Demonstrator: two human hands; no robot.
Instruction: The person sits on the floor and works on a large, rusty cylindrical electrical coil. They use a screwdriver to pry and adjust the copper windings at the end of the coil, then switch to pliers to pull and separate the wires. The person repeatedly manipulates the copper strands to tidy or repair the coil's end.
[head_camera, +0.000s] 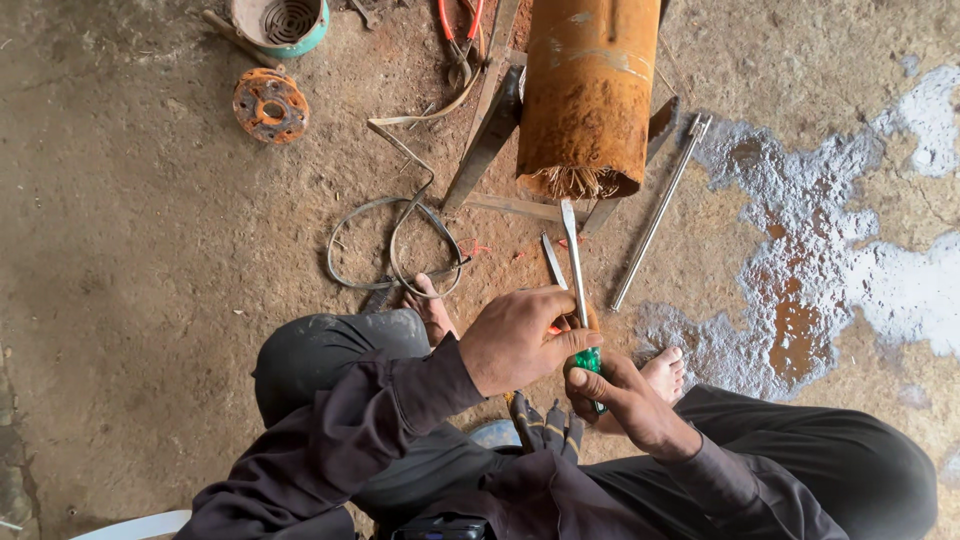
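The right hand grips the green-handled screwdriver low between the knees, the left hand pinches its shaft, and beyond lie a wire loop and rusty orange cylinder.

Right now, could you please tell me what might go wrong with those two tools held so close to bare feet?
The right hand holds a green-handled screwdriver; a slip could drive it into the left hand beside the shaft. A dropped tool could hit the bare foot. The wet patch nearby looks slippery.
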